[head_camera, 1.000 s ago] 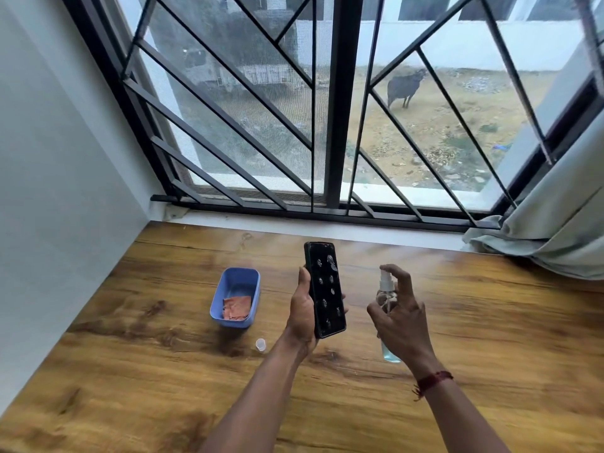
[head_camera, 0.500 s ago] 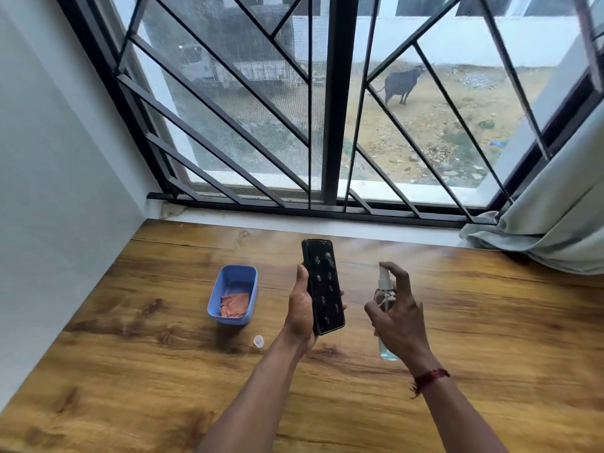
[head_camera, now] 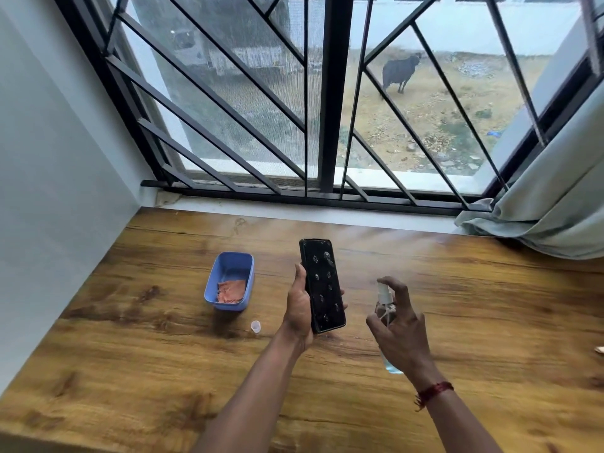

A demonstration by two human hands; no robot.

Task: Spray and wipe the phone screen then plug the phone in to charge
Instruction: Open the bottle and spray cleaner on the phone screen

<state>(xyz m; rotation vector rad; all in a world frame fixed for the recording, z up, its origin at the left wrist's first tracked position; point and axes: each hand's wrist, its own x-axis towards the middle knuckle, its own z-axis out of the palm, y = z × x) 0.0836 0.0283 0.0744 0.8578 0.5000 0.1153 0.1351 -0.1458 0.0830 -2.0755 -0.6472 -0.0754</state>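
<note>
Both hands lower; one phone (head_camera: 322, 285).

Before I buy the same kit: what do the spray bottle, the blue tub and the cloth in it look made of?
Spray bottle: clear plastic, likely; see-through body, bluish liquid low down, white pump top. Blue tub: moulded plastic, it seems; matte, even colour, rounded corners. Cloth: soft orange fabric, crumpled; its weave is too small to tell.
</note>
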